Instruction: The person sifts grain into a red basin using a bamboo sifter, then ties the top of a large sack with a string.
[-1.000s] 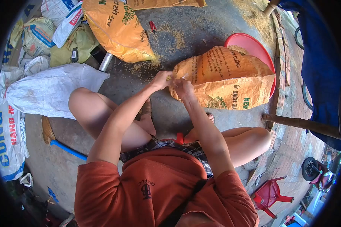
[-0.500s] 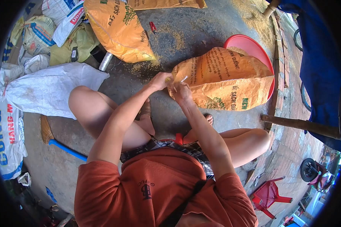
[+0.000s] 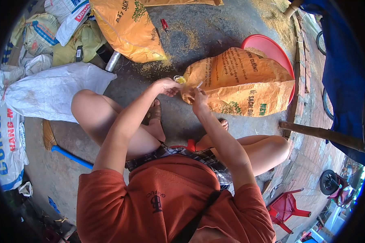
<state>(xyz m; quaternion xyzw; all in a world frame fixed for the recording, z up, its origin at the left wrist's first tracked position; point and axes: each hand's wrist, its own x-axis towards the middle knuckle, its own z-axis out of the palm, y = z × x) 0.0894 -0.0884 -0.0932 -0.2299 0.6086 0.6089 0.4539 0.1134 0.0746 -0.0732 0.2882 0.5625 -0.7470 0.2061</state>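
An orange printed sack (image 3: 239,83) lies in front of me, its near left end gathered at my hands. My left hand (image 3: 169,86) is closed at that end, thumb and fingertips pinched on the sack's edge and a little blurred. A yellow tuft (image 3: 179,79) of sack edge or string sticks up beside these fingertips. Just to the right, my right hand (image 3: 199,99) is closed with its fingertips against the sack. A thin pale rod (image 3: 199,84) pokes up from its fingers, the lower part hidden in the grip.
A pink-red basin (image 3: 267,42) of grain stands behind the sack. Another orange sack (image 3: 127,30), a thread spool (image 3: 113,61), red-handled snips (image 3: 164,25) and a white sack (image 3: 56,91) lie ahead and left. Grain is scattered around. A red stool (image 3: 287,208) lies tipped over at right.
My left hand has shifted slightly left, its fingers more stretched, and the yellow tuft now shows. The right hand has moved a little right and lower, still with the pale rod.
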